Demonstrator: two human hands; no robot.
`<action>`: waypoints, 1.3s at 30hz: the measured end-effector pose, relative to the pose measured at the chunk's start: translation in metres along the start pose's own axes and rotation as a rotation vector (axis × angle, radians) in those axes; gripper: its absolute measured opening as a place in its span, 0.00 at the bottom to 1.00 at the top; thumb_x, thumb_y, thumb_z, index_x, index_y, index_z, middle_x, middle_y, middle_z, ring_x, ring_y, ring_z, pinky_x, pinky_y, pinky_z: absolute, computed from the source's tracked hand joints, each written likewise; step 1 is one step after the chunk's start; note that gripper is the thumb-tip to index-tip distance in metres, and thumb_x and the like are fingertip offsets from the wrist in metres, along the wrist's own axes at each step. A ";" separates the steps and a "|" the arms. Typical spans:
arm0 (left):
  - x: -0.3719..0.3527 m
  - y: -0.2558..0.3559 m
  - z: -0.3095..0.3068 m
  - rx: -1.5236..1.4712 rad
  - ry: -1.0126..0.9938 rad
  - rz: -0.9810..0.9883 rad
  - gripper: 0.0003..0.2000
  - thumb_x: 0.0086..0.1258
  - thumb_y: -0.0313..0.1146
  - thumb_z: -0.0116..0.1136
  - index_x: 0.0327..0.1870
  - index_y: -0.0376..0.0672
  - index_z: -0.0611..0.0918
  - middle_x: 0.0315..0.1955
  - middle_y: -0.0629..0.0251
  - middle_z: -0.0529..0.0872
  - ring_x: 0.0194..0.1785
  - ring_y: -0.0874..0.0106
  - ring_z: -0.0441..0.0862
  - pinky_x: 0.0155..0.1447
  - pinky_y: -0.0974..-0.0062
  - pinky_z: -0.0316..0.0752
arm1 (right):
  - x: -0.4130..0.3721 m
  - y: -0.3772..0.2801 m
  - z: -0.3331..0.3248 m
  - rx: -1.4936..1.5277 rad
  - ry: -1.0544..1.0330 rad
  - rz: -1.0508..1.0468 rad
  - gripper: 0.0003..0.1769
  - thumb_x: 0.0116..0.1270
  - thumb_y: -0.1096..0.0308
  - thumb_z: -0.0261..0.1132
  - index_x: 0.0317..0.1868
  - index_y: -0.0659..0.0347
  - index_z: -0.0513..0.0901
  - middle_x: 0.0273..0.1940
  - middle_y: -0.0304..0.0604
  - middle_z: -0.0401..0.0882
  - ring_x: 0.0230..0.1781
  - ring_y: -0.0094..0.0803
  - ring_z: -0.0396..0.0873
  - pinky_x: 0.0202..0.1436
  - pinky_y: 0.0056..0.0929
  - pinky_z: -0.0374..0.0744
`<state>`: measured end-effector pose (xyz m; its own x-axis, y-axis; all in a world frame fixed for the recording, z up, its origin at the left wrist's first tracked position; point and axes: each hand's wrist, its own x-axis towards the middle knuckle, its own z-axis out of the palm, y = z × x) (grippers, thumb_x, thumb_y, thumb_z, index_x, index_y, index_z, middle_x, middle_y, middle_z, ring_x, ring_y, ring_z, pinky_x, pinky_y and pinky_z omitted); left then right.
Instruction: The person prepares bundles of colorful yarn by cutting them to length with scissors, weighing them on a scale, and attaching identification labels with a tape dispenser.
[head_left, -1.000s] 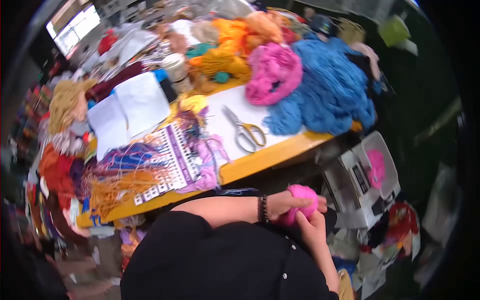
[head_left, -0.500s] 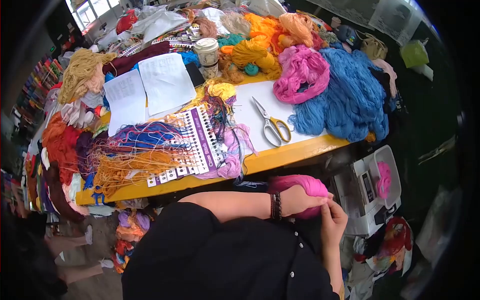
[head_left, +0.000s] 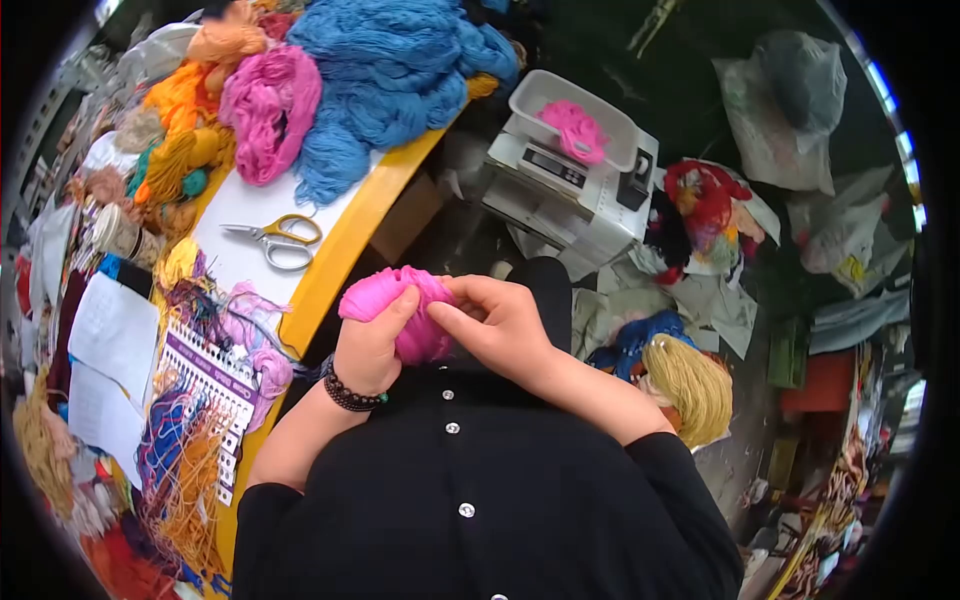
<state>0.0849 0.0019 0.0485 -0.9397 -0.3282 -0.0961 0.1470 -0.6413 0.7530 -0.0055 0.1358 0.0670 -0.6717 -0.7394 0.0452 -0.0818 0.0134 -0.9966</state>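
Observation:
A bundle of bright pink yarn point(head_left: 425, 335) is held in front of my chest. My left hand point(head_left: 370, 345), with a dark beaded bracelet at the wrist, is wrapped round its near left side. At its right edge, my right hand point(head_left: 495, 320) has thumb and forefinger pinched on the yarn. To the left, scissors with yellow-rimmed handles point(head_left: 275, 240) lie on a white sheet point(head_left: 235, 205) on the yellow-edged table point(head_left: 345, 240). A pink skein point(head_left: 270, 115) and a large heap of blue yarn point(head_left: 385, 70) rest beyond them.
A scale point(head_left: 555, 165) bears a white tray point(head_left: 530, 90) with pink yarn point(head_left: 575, 130), ahead to the right. Papers point(head_left: 110, 330), a cup point(head_left: 120, 235) and a purple-striped thread card point(head_left: 215, 370) lie at left. Beige yarn point(head_left: 690, 390) is by my right forearm.
The view has swung right, so the table now sits at the left and the scale ahead. My right fingers are now at the bundle's side, and both hands still hold the pink yarn.

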 end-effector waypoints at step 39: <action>0.063 0.136 -0.316 -0.819 0.488 0.135 0.15 0.68 0.20 0.48 0.20 0.47 0.66 0.12 0.75 0.62 0.17 0.81 0.63 0.25 0.83 0.63 | -0.213 -0.035 -0.515 0.066 1.492 -0.187 0.04 0.70 0.69 0.55 0.39 0.57 0.75 0.22 0.29 0.66 0.17 0.17 0.58 0.16 0.17 0.55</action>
<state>0.1434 -0.3253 -0.0606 -0.6945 -0.5682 -0.4413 0.5878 -0.8018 0.1073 -0.2387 0.6398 0.1283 -0.7707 0.6180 0.1554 -0.2437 -0.0604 -0.9680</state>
